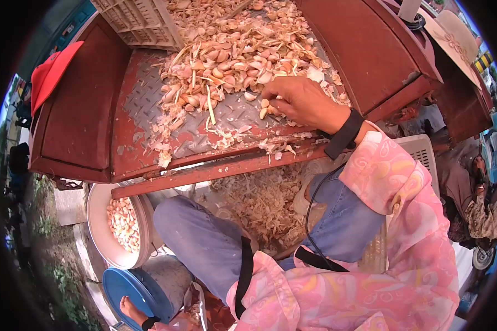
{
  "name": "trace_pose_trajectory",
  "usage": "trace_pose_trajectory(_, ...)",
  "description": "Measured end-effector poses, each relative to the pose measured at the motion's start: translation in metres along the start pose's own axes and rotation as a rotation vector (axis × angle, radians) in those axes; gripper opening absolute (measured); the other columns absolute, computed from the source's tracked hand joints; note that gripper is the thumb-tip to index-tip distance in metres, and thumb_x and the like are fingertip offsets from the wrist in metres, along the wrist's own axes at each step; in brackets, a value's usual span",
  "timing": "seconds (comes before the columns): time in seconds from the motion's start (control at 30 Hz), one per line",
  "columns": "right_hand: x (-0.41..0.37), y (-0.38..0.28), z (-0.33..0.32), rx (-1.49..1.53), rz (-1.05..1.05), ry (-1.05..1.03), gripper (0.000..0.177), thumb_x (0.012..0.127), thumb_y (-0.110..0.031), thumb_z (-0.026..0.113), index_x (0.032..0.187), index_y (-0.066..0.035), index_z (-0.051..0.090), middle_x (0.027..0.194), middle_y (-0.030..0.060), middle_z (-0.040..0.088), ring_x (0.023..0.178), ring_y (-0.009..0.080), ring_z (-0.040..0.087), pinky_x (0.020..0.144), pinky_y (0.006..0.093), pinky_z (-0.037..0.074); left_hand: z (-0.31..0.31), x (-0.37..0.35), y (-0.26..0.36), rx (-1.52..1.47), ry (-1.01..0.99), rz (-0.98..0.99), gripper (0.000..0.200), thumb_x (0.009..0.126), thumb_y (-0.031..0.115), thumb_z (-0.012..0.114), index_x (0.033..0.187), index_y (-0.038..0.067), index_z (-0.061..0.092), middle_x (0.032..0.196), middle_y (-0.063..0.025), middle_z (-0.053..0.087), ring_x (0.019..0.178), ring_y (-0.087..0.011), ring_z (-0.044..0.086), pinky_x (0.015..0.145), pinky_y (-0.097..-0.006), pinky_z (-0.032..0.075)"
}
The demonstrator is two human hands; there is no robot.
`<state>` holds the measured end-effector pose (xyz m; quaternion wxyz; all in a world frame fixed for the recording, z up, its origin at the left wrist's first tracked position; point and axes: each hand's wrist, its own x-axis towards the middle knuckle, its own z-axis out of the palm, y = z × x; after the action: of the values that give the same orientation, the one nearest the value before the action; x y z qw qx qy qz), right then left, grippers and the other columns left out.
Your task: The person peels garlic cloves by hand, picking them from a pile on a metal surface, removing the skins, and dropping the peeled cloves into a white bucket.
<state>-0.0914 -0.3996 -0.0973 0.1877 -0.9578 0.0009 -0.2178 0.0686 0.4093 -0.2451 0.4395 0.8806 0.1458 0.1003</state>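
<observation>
Pinkish, unpeeled garlic cloves (221, 60) lie in a wide heap on the metal plate floor of a red cart bed. My right hand (298, 102), a black band at its wrist, is at the near right side of the heap. Its fingers are curled, and a garlic clove (263, 112) shows at the fingertips. Low at the left, my left hand (131, 310) is over a blue lid (124, 289); its fingers look extended, and nothing shows in them.
A white bucket (98, 220) holding pale cloves stands left of my knees. Papery skins (265, 209) cover the ground between my legs. A plastic crate (141, 25) stands at the back left, and a red cap (54, 71) hangs on the cart side (77, 105).
</observation>
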Motion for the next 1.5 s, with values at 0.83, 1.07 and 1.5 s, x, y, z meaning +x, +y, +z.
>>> trace_pose_trajectory(0.83, -0.003, 0.038, 0.004, -0.203, 0.257, 0.156, 0.017, 0.076, -0.009, 0.054, 0.092, 0.0, 0.055, 0.085, 0.0141, 0.057, 0.08, 0.0334, 0.056, 0.07, 0.0413, 0.044, 0.379, -0.261, 0.451, -1.005, -1.408, -0.388, 0.023, 0.089, 0.007, 0.049, 0.109, -0.003, 0.05, 0.083, -0.0073, 0.058, 0.067, -0.0106, 0.055, 0.054, -0.018, 0.049)
trace_pose_trajectory(1.07, 0.011, 0.041, 0.008, -0.163, 0.295, 0.143, 0.018, 0.074, -0.01, 0.057, 0.089, 0.0, 0.054, 0.078, 0.0148, 0.057, 0.077, 0.0328, 0.057, 0.068, 0.0401, 0.044, 0.39, -0.265, 0.464, -0.935, -1.397, -0.342, 0.026, 0.089, 0.007, 0.05, 0.113, -0.002, 0.048, 0.092, -0.01, 0.059, 0.073, -0.0119, 0.058, 0.059, -0.0199, 0.051)
trace_pose_trajectory(1.5, 0.011, -0.022, 0.012, 0.433, 0.132, 0.055, 0.016, 0.076, -0.01, 0.06, 0.087, -0.001, 0.054, 0.077, 0.0132, 0.058, 0.073, 0.0268, 0.058, 0.065, 0.036, 0.046, 0.397, -0.284, 0.461, -0.898, -1.113, 0.111, 0.018, 0.087, 0.011, 0.056, 0.102, 0.002, 0.057, 0.079, 0.0026, 0.056, 0.065, -0.0038, 0.05, 0.056, -0.0164, 0.042)
